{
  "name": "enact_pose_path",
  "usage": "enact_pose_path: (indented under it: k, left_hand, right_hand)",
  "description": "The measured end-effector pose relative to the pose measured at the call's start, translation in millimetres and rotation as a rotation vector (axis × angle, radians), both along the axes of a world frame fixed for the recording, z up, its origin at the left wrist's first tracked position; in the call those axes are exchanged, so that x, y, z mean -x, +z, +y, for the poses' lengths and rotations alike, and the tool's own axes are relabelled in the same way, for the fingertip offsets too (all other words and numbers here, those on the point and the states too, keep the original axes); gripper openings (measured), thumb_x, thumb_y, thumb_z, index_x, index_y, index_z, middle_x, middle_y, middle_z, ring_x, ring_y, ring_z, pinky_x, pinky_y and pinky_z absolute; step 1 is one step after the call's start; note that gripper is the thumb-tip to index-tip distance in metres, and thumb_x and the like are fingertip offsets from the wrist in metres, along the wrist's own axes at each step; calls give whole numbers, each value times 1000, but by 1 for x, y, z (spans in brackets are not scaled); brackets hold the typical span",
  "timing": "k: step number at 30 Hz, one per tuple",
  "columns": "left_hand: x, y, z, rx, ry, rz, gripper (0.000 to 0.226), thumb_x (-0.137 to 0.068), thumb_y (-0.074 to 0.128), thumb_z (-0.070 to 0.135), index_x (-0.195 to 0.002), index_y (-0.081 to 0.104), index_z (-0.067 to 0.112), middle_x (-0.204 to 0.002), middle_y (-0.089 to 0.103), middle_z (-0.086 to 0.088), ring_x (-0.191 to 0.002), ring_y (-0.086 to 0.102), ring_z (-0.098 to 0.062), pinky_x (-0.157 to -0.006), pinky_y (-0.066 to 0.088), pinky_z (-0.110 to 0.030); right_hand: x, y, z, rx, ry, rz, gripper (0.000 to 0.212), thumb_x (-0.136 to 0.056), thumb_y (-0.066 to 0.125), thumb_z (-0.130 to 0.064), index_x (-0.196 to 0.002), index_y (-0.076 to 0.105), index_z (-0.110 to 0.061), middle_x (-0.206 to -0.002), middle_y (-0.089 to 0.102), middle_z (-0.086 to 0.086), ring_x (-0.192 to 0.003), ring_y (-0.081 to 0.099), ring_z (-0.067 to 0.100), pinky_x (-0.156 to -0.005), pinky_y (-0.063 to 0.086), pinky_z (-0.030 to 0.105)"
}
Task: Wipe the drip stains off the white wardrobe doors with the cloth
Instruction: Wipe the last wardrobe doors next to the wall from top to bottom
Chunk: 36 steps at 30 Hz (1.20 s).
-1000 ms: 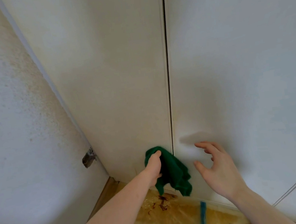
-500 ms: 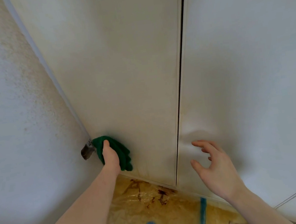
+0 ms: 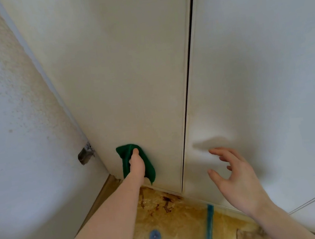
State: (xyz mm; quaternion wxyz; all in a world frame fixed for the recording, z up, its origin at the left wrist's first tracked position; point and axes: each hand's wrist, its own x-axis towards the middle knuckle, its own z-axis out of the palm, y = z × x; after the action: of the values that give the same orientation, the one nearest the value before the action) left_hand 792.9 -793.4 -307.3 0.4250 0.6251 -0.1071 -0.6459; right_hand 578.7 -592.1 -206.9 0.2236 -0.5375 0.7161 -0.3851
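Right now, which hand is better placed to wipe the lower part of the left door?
The left hand. It already holds the green cloth against the left door near its bottom. The right hand is empty, with spread fingers, in front of the right door.

Left hand (image 3: 137, 165) reaches forward, fingers curled; right hand (image 3: 233, 177) hovers, fingers spread.

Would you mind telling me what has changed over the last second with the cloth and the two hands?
The left hand, still gripping the green cloth, swept it left from beside the gap between the doors to the left door's hinge edge, then back a little to the right, low on that door. The right hand stayed open, fingers spread, hovering near the right door.
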Motion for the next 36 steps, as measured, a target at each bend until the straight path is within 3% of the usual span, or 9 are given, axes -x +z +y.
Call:
enact_pose_path:
  k: [7, 13, 16, 23, 29, 31, 34, 36]
  left_hand:
    - [43, 13, 34, -138, -202, -26, 74, -102, 50, 47, -159, 19, 13, -156, 38, -17, -142, 36, -38, -121, 28, -51]
    - [68, 21, 70, -140, -750, 55, 68, -103, 43, 50, -156, 28, 10, -150, 47, -18, -137, 45, -38, -118, 35, -50]
    - [77, 29, 78, -77, -827, 95, 66, -104, 38, 48, -157, 26, 11, -154, 42, -17, -140, 42, -36, -118, 35, -50]
    - [39, 38, 62, -13, -615, 60, 65, -104, 42, 46, -156, 27, 10, -149, 44, -18, -137, 42, -38, -118, 33, -52]
    - [-14, 31, 21, 25, -240, 4, 75, -99, 52, 51, -156, 29, 9, -148, 47, -20, -132, 48, -39, -116, 35, -54]
    - [-31, 26, 4, 81, -92, 9, 82, -91, 57, 57, -156, 31, 13, -150, 46, -18, -133, 48, -39, -117, 34, -55]
    - [-57, 2, -25, 125, 18, -58, 115, -58, 60, 72, -157, 32, 20, -152, 45, -12, -133, 47, -37, -116, 32, -57]
    - [-69, -11, -38, 158, 34, -145, 109, -64, 51, 71, -158, 26, 23, -157, 37, -9, -138, 40, -36, -119, 27, -56]
  right_hand:
    - [10, 5, 10, -1, -21, -2, 45, -93, 71, -21, -131, 58, -40, -131, 48, -30, -119, 51, -4, -104, 42, 22]
    - [8, 12, 11, 0, -44, 7, 45, -92, 72, -23, -133, 59, -36, -132, 50, -22, -118, 52, 5, -98, 42, 24]
    - [6, 14, 10, 2, -57, 10, 44, -92, 72, -23, -133, 58, -35, -133, 50, -19, -118, 52, 6, -96, 41, 22]
    - [3, 13, 9, -13, -46, 0, 45, -93, 72, -24, -134, 57, -37, -133, 49, -20, -120, 51, 6, -98, 45, 26]
    - [1, 8, 4, -14, -38, 0, 45, -92, 71, -24, -132, 57, -39, -132, 48, -23, -118, 51, 2, -94, 43, 24]
    - [-2, 6, 2, -19, -35, -2, 45, -92, 71, -24, -133, 57, -38, -133, 48, -23, -119, 50, 3, -96, 42, 23]
    - [-7, -1, -3, -16, -18, 3, 45, -92, 71, -23, -133, 57, -37, -132, 49, -22, -119, 51, 2, -98, 40, 20]
    - [-12, -5, -6, -23, -5, 6, 46, -92, 71, -22, -134, 57, -36, -132, 49, -23, -120, 51, 2, -99, 39, 19]
